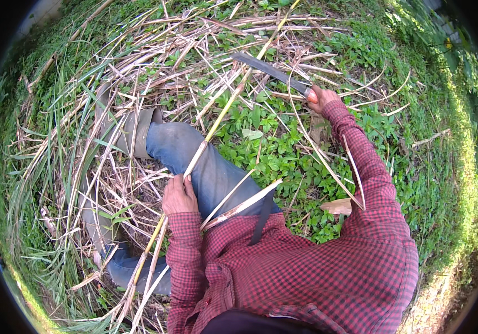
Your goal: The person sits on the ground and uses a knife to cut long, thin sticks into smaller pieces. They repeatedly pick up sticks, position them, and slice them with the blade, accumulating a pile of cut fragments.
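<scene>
The right hand (322, 99) grips a machete (272, 70) that points to that hand's left across a yellow stalk (233, 98); the left hand (180, 196) holds the stalk, which stretches ahead of it.

You have room above the leaves (275, 157) beside your thigh (216, 170); the cane (233, 99) bounds it left, a strip (328, 167) right.
</scene>
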Action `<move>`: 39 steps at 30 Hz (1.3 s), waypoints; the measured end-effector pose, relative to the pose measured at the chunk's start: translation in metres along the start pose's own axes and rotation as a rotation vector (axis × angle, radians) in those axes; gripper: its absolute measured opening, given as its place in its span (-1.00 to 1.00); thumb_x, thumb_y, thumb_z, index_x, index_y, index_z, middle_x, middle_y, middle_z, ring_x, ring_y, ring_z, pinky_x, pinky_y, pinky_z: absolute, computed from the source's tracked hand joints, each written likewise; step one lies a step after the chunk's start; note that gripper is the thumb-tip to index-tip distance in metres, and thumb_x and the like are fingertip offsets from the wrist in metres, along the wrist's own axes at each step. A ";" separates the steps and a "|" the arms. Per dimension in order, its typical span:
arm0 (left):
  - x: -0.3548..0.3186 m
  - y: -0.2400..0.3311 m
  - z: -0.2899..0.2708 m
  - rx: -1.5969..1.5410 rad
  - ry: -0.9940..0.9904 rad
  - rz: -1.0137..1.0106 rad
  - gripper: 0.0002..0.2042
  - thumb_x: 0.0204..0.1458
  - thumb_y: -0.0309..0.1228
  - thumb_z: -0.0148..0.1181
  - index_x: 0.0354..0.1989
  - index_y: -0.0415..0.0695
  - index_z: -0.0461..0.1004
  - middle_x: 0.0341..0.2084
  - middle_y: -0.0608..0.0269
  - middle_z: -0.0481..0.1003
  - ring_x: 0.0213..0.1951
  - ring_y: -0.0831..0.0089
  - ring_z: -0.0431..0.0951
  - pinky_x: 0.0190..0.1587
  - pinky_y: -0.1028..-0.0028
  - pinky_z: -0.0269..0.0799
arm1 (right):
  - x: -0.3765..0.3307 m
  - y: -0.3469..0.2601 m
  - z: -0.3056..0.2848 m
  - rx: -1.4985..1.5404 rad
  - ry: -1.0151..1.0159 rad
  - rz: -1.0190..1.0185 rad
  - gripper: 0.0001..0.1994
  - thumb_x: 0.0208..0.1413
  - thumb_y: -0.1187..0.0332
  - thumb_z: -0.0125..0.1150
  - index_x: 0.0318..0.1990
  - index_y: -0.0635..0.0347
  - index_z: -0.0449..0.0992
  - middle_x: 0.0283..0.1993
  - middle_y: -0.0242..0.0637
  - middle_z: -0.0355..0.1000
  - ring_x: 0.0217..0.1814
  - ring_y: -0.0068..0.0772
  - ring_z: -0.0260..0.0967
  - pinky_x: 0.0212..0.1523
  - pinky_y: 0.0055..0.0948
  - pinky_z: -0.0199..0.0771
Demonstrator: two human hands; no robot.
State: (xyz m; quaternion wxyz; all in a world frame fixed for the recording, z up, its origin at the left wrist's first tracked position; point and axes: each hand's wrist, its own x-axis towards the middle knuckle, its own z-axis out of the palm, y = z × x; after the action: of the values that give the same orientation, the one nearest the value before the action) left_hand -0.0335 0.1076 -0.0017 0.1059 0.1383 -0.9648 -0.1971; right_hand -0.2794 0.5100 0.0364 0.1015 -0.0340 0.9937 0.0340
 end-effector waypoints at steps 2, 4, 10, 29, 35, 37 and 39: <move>0.004 -0.002 -0.005 -0.121 -0.046 0.011 -0.76 0.12 -0.30 -0.07 -0.20 -0.21 0.42 -0.33 -0.02 0.46 -0.29 0.03 0.45 -0.24 0.19 0.35 | 0.017 -0.001 0.007 0.125 0.135 0.117 -0.53 -0.15 0.09 0.19 -0.05 0.06 0.39 -0.22 0.06 0.46 -0.13 0.06 0.42 -0.09 -0.09 0.41; 0.007 -0.020 -0.008 -0.258 -0.178 0.062 -0.70 0.15 -0.26 -0.13 -0.20 -0.25 0.42 -0.40 -0.02 0.47 -0.30 -0.01 0.46 -0.21 0.18 0.35 | 0.024 -0.003 0.007 0.230 0.129 0.384 -0.54 -0.18 0.09 0.22 -0.08 0.06 0.42 -0.16 -0.03 0.46 -0.08 -0.03 0.41 -0.03 -0.15 0.39; 0.022 -0.087 -0.021 -0.887 -0.953 -0.346 -0.60 0.19 -0.12 -0.17 -0.36 -0.23 0.45 -0.78 0.33 0.36 -0.71 0.58 0.34 -0.60 0.53 0.25 | -0.033 -0.041 -0.014 0.083 -0.035 -0.091 -0.60 -0.16 0.11 0.19 -0.18 0.12 0.36 -0.37 -0.03 0.47 -0.30 0.05 0.43 -0.22 -0.09 0.42; -0.002 -0.040 -0.026 0.090 0.045 0.086 -0.79 0.09 -0.23 0.06 -0.44 -0.10 0.37 -0.68 0.17 0.37 -0.64 0.20 0.43 -0.59 0.31 0.33 | -0.042 -0.071 -0.016 0.003 -0.019 -0.149 -0.59 -0.16 0.10 0.24 -0.18 0.09 0.36 -0.37 -0.05 0.47 -0.28 0.02 0.44 -0.20 -0.11 0.44; -0.004 -0.032 -0.023 0.077 0.005 -0.003 -0.82 0.08 -0.25 0.06 -0.40 -0.09 0.38 -0.61 0.14 0.42 -0.56 0.18 0.47 -0.52 0.27 0.35 | -0.025 -0.061 -0.020 0.058 0.117 -0.038 -0.62 -0.19 0.13 0.23 -0.20 0.10 0.40 -0.33 -0.02 0.47 -0.25 0.03 0.44 -0.19 -0.09 0.43; -0.005 -0.032 -0.021 0.076 -0.002 -0.025 -0.83 0.08 -0.25 0.06 -0.39 -0.09 0.38 -0.60 0.14 0.43 -0.56 0.17 0.47 -0.52 0.26 0.35 | -0.028 -0.064 -0.025 -0.027 0.024 -0.170 -0.61 -0.19 0.13 0.21 -0.19 0.09 0.40 -0.33 -0.01 0.47 -0.24 0.04 0.44 -0.16 -0.08 0.43; -0.005 -0.029 -0.022 0.067 0.007 -0.010 -0.84 0.07 -0.26 0.07 -0.39 -0.08 0.38 -0.59 0.14 0.43 -0.55 0.16 0.47 -0.52 0.25 0.35 | -0.017 -0.051 -0.015 -0.022 0.042 -0.104 -0.61 -0.20 0.13 0.21 -0.18 0.09 0.41 -0.31 -0.01 0.47 -0.22 0.04 0.43 -0.13 -0.09 0.42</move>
State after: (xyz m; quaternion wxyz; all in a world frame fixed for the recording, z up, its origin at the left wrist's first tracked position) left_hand -0.0160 0.0756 0.0054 0.1035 0.1472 -0.9698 -0.1647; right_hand -0.2616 0.4589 0.0512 0.0819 -0.0872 0.9921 0.0388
